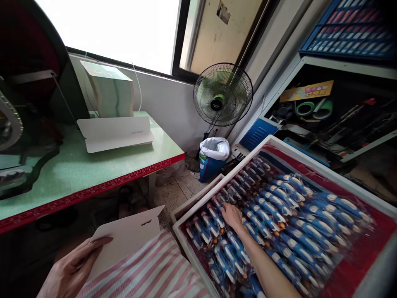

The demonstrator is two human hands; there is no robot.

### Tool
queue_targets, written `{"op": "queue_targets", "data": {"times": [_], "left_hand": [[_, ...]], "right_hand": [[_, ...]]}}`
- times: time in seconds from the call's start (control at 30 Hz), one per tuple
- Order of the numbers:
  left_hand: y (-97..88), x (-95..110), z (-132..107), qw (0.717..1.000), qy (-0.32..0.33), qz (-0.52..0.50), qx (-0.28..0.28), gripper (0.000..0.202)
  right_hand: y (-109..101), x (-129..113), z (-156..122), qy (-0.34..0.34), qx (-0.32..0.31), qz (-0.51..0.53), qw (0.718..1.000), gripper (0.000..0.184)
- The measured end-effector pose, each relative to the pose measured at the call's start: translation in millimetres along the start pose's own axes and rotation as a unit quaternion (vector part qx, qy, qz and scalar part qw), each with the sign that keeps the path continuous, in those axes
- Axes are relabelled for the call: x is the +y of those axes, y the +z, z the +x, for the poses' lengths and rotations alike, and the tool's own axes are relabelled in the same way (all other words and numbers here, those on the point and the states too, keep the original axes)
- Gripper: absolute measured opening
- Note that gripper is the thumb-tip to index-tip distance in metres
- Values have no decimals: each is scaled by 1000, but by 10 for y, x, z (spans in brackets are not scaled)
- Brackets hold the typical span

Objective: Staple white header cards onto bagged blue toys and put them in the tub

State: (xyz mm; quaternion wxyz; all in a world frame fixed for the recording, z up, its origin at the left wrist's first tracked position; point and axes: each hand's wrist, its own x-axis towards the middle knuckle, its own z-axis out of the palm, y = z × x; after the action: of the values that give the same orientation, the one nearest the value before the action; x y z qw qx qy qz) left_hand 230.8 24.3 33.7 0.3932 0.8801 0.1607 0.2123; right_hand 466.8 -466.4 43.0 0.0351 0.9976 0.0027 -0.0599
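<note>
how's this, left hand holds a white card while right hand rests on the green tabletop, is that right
Not quite: the right hand is among the blue wrapped items in the white-rimmed tray, as the head view shows. The left hand does hold a white card.

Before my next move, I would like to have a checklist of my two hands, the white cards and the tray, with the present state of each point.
1. Left hand grips the held card: ok.
2. Held card lies completely flat: not ok, its far end is bent up.
3. Right hand is at the wrapped blue items in the tray: ok.
4. Right fingers are closed on one item: cannot tell.
5. Second white card rests on the table: ok.
</note>
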Motion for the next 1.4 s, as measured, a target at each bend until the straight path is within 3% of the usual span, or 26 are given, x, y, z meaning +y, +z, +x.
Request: {"op": "queue_targets", "data": {"times": [0.1,0.27,0.37,0.47,0.53,0.63,0.73,0.8,0.87,0.97,1.03,1.13,1.2,1.27,1.4], "left_hand": [[-44,-62,15,997,9,-44,-57,33],[-34,-109,30,998,50,-36,-34,33],[72,35,50,996,77,-24,-32,35],[255,331,12,995,80,7,-55,37],[383,570,-61,992,96,28,-79,41],[521,882,-178,979,171,53,-103,60],[549,1019,-215,977,187,51,-94,83],[492,1004,-174,986,153,32,-48,68],[378,940,-101,995,97,-12,-4,45],[162,822,-9,994,-5,-108,22,31],[50,734,-12,978,-88,-186,13,40],[-29,573,-129,934,-208,-292,-17,50],[-50,465,-235,911,-249,-328,-23,50],[-74,387,-319,901,-262,-344,-24,48],[-156,347,-368,901,-259,-347,-20,46]], "right_hand": [[-55,-25,-1,8,-3,-7,1000,35],[-476,78,-16,0,23,17,1000,35],[-871,43,-76,-45,29,212,976,33],[-1157,-249,-239,-51,-4,471,881,31],[-1225,-573,-403,-29,-41,586,809,32],[-1188,-1151,-692,-12,-125,704,700,37],[-1131,-1744,-970,-12,-197,767,611,38],[-1149,-2103,-1109,-36,-228,791,566,36],[-1206,-2390,-1171,-92,-256,795,542,36],[-1253,-2628,-1069,-185,-277,765,551,40],[-1187,-2673,-886,-207,-218,743,598,42],[-961,-2665,-597,-200,-88,704,676,46],[-819,-2662,-496,-211,-86,680,697,45],[-744,-2680,-490,-239,-149,668,688,43],[-746,-2783,-590,-259,-268,679,632,39]]}}
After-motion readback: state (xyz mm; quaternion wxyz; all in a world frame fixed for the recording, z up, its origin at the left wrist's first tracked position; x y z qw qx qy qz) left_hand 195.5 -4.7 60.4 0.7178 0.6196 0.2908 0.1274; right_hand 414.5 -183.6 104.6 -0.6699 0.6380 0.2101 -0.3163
